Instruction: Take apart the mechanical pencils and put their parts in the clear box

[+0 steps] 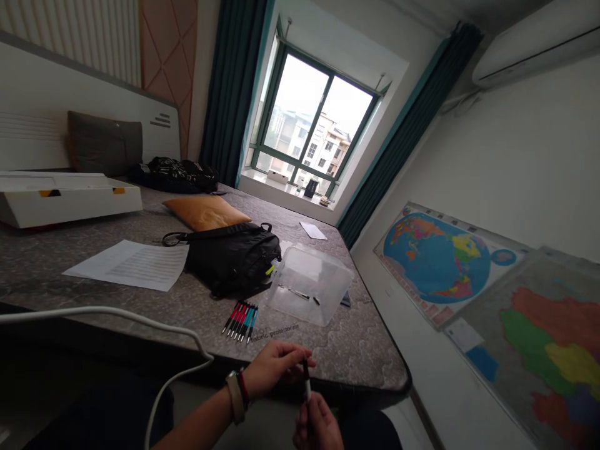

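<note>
Pen (306, 375), dark barrel with a pale section, held upright in front of me, just off the near edge of the mattress (356, 356) and touching nothing else. Left hand (276, 370) closed, fingers curled around the upper barrel. Right hand (316, 426) closed on the lower part, directly beneath; the pen's lower end is hidden in it. Judged from the hold: two hands in line keep the pen steady and close to my body, with both ends controlled. On the mattress, a row of pens (240, 320) lies side by side, tips toward me, the parallel layout probably keeping them from rolling apart. Just beside the row sits a clear box (309, 284) with slim dark parts inside; cannot tell whether it is upturned. A black bag (229, 262) touches the box's far side. Printed paper (131, 265) lies left of the bag. A white cable (107, 310) passes near my left arm.
</note>
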The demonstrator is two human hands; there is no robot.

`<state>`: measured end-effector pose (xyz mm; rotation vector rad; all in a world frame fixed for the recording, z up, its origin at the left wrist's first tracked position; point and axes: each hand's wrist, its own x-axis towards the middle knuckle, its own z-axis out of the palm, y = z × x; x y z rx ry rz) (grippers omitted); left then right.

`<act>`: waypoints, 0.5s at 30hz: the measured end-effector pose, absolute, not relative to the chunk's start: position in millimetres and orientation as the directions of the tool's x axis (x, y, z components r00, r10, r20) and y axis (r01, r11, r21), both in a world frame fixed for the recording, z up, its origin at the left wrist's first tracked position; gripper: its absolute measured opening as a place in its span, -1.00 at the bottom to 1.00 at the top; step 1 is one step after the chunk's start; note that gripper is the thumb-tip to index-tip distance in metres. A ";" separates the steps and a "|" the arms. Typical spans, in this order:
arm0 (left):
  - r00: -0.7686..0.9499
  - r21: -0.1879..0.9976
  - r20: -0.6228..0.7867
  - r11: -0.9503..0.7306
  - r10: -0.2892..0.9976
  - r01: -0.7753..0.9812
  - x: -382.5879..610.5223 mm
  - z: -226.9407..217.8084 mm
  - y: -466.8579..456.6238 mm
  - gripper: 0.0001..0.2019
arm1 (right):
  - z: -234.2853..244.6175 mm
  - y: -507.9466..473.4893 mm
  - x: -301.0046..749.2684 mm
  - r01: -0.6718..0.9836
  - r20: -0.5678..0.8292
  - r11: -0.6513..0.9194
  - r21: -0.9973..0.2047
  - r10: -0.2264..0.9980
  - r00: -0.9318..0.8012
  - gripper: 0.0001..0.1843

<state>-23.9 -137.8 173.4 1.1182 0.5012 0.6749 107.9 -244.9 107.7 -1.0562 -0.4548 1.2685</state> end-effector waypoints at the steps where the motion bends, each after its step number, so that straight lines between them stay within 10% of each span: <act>1: 0.701 0.933 -0.015 0.263 0.713 -0.247 -20.9 173.2 -132.0 -0.45 | 110.5 -240.3 113.9 -0.535 -0.250 -0.044 -0.844 0.914 0.320 -0.44; 15: 0.661 0.947 -0.116 0.284 0.741 -0.152 30.1 118.9 -61.2 -0.44 | 101.0 -197.3 177.9 -0.236 -0.203 -0.092 -0.968 0.839 0.505 -0.53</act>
